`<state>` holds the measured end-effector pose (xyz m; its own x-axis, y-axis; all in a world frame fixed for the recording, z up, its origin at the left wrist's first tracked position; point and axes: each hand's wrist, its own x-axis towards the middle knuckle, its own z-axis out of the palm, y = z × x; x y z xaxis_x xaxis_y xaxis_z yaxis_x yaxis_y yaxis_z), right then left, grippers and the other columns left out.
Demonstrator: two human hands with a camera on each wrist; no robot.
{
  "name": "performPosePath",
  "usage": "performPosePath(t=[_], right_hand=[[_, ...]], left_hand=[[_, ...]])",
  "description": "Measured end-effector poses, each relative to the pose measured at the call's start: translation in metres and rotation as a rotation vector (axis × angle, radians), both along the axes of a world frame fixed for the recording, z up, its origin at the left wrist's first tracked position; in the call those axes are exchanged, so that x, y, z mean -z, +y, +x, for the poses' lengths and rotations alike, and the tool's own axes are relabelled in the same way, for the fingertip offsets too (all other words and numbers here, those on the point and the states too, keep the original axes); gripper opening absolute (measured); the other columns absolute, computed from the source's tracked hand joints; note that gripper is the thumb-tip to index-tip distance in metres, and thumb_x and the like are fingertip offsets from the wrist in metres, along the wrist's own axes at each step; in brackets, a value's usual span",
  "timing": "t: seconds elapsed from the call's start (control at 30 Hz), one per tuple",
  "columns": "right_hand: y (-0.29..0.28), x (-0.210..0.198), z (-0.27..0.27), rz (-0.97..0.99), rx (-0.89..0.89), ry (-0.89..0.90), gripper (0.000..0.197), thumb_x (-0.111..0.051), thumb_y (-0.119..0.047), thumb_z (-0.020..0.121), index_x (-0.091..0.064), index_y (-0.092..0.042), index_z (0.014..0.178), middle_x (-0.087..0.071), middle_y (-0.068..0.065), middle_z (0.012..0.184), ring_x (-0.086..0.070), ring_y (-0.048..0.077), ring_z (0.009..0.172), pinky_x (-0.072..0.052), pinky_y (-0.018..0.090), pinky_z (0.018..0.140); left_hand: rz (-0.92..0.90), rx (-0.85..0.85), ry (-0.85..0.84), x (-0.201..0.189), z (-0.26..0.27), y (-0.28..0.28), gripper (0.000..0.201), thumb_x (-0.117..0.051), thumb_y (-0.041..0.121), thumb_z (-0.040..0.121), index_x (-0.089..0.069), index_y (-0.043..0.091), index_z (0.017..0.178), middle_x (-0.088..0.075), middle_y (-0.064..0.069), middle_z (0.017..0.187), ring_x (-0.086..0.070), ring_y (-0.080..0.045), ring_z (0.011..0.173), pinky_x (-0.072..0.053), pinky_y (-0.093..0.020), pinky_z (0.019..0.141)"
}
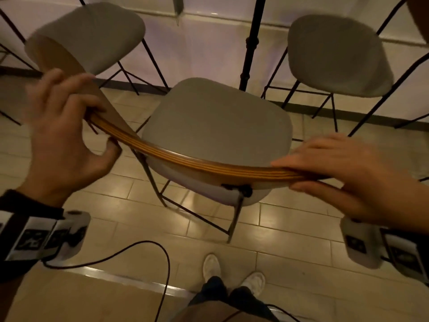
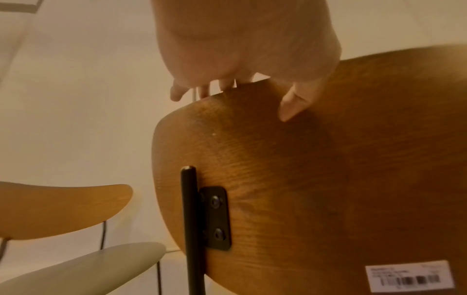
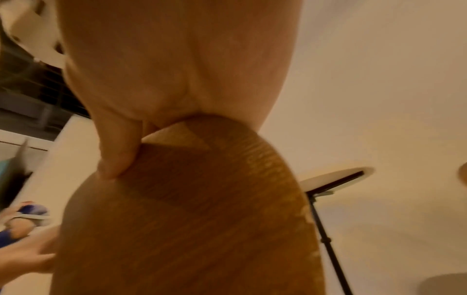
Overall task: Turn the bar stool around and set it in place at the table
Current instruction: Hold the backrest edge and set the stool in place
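Note:
The bar stool has a grey padded seat [image 1: 216,126], thin black metal legs and a curved wooden backrest [image 1: 197,162]. It stands on the tiled floor with the backrest toward me and the seat facing away. My left hand [image 1: 99,126] grips the left end of the backrest's top edge, fingers over the front and thumb on the back [image 2: 290,107]. At the right end my right hand [image 1: 287,174] pinches the edge, fingers laid over the front, thumb [image 3: 116,159] behind. The backrest's rear [image 2: 328,179] carries a barcode sticker [image 2: 409,279].
Two matching stools stand beyond, one at far left [image 1: 92,33] and one at far right [image 1: 336,54]. A black pole [image 1: 251,43] rises between them. A dark cable [image 1: 139,247] loops over the floor near my white shoes [image 1: 232,275], beside a metal-edged step [image 1: 130,278].

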<state>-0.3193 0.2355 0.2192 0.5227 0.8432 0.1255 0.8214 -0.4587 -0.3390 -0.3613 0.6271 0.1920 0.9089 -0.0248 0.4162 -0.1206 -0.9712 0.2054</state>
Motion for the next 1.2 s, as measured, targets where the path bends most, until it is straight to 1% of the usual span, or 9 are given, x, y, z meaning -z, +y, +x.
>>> performPosePath(t=[0.1,0.23,0.37,0.43,0.6,0.73,0.83,1.07,1.2], right_hand=[[-0.029,-0.003,0.007,0.019,0.082,0.030,0.036,-0.030,-0.051,0.095,-0.047,-0.036,0.122,-0.066,-0.005,0.103,-0.057,0.017,0.100,-0.041,0.038,0.095],[-0.064,-0.006,0.017,0.038,0.274,0.071,0.044,-0.036,-0.057,0.091,-0.056,-0.029,0.118,-0.063,-0.004,0.112,-0.054,0.021,0.106,-0.031,0.027,0.101],[-0.079,-0.012,0.016,0.036,0.508,-0.017,0.037,-0.046,-0.051,0.087,-0.047,-0.036,0.121,-0.057,-0.001,0.126,-0.045,0.019,0.117,-0.037,0.047,0.101],[-0.064,-0.013,0.007,0.044,0.528,-0.082,0.048,-0.045,-0.054,0.083,-0.050,-0.029,0.124,-0.057,0.004,0.128,-0.044,0.020,0.122,-0.034,0.053,0.105],[0.016,0.010,-0.011,0.068,0.615,-0.239,0.056,-0.046,-0.060,0.081,-0.057,-0.020,0.119,-0.060,0.004,0.124,-0.042,0.028,0.127,-0.006,0.060,0.113],[0.031,0.034,-0.004,0.100,0.771,-0.316,0.056,-0.050,-0.067,0.078,-0.064,-0.019,0.104,-0.061,0.006,0.118,-0.042,0.033,0.126,-0.005,0.060,0.113],[0.029,0.039,-0.004,0.169,0.793,-0.358,0.056,-0.054,-0.068,0.075,-0.064,-0.017,0.095,-0.063,0.005,0.111,-0.045,0.032,0.122,-0.009,0.058,0.112],[0.023,0.038,0.012,0.212,0.729,-0.364,0.054,-0.056,-0.067,0.075,-0.063,-0.015,0.089,-0.065,0.004,0.106,-0.050,0.029,0.115,-0.014,0.058,0.110],[0.025,0.038,0.021,0.220,0.734,-0.389,0.054,-0.055,-0.067,0.077,-0.064,-0.015,0.089,-0.065,0.004,0.104,-0.052,0.029,0.112,-0.013,0.051,0.110]], left_hand=[[0.062,0.087,0.011,-0.004,-0.003,-0.033,0.069,-0.059,0.057,0.066,-0.052,0.004,0.110,-0.051,-0.006,0.133,-0.028,-0.034,0.139,-0.015,-0.062,0.114],[0.065,0.055,0.037,0.005,0.012,-0.058,0.079,-0.048,0.080,0.068,-0.058,0.009,0.101,-0.064,-0.015,0.109,-0.046,-0.034,0.124,-0.014,-0.064,0.114],[0.024,0.028,-0.075,0.010,0.023,-0.099,0.076,-0.046,0.079,0.071,-0.061,0.008,0.091,-0.066,-0.014,0.094,-0.055,-0.033,0.103,-0.018,-0.062,0.113],[0.010,0.035,-0.094,0.010,0.023,-0.111,0.074,-0.047,0.078,0.071,-0.060,0.008,0.092,-0.066,-0.013,0.095,-0.054,-0.032,0.103,-0.016,-0.060,0.114],[-0.028,0.046,-0.078,0.008,0.023,-0.097,0.071,-0.048,0.078,0.072,-0.061,0.013,0.099,-0.063,-0.013,0.109,-0.048,-0.032,0.118,-0.018,-0.067,0.110],[-0.183,0.019,-0.119,0.011,0.030,-0.099,0.079,-0.052,0.079,0.069,-0.061,0.004,0.093,-0.061,-0.020,0.105,-0.045,-0.037,0.120,-0.032,-0.043,0.104],[-0.239,0.020,-0.126,0.014,0.033,-0.103,0.081,-0.053,0.080,0.068,-0.062,0.002,0.090,-0.061,-0.021,0.104,-0.046,-0.038,0.118,-0.029,-0.029,0.099],[-0.264,-0.001,-0.175,0.016,0.043,-0.109,0.076,-0.059,0.076,0.066,-0.063,0.004,0.089,-0.062,-0.020,0.104,-0.047,-0.035,0.116,-0.033,-0.030,0.097],[-0.307,0.004,-0.180,0.015,0.050,-0.109,0.077,-0.058,0.077,0.065,-0.061,0.004,0.089,-0.059,-0.016,0.103,-0.038,-0.017,0.112,-0.027,-0.018,0.095]])
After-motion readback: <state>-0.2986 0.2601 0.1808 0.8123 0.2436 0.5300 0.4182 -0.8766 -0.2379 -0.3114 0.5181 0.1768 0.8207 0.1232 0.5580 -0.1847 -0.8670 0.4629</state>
